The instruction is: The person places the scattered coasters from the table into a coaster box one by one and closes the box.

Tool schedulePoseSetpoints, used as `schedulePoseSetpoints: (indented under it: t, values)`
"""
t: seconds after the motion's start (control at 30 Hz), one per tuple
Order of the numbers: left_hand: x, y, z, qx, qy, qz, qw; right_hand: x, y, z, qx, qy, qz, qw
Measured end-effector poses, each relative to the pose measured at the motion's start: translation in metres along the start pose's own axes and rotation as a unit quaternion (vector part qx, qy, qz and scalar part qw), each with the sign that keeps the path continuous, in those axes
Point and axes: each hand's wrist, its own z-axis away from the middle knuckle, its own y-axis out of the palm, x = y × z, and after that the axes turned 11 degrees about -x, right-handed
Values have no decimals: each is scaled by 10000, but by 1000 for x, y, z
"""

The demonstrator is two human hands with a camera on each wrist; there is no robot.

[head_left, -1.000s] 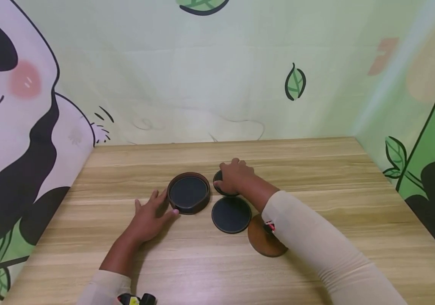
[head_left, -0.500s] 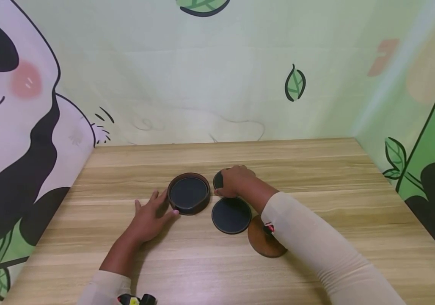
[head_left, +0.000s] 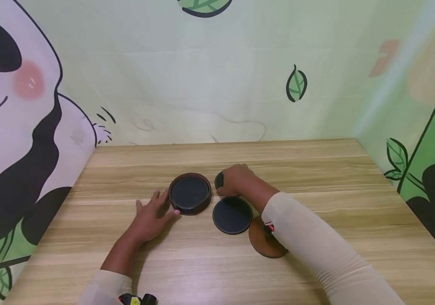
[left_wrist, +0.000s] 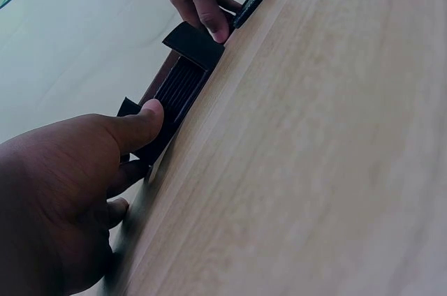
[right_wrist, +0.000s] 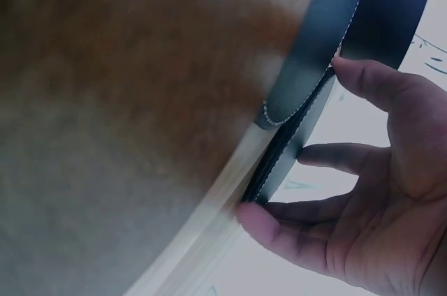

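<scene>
Black coaster (head_left: 219,181) right of round holder (head_left: 189,192), pinched by right hand (head_left: 235,180). Left hand (head_left: 152,214) flat, fingers straight, touching holder's left side on bench (head_left: 316,169).

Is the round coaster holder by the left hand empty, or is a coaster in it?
Not empty. The holder has a dark coaster lying flat inside its brown rim, beside the left hand.

Black coasters (head_left: 232,214), brown holder (head_left: 190,193), light woodgrain table (head_left: 316,169), panda-print backdrop (head_left: 15,106).
</scene>
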Motion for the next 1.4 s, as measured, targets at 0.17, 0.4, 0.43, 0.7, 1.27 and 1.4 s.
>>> schedulePoseSetpoints:
  t: [0.17,0.4,0.43,0.7,1.27,1.4]
  values:
    - [-2,0,0,19,-23,-9,10000,-4,0,-2,-77,-124,-124,9998]
    - [-4,-2,0,53,-28,-19,10000,-6,-3,-1,-108,-7,-400,9991]
    - [-4,-2,1,49,-27,-18,10000,-6,-3,-1,-107,45,-449,9989]
    - [-3,-1,0,-11,7,-4,10000,-2,-5,0,-277,343,-501,9978]
    - [-2,-1,1,39,12,-20,10000,19,-9,6,-1128,605,-1134,9853]
    - [-2,-1,0,48,-7,-15,10000,27,-10,8,-1187,443,-1117,9856]
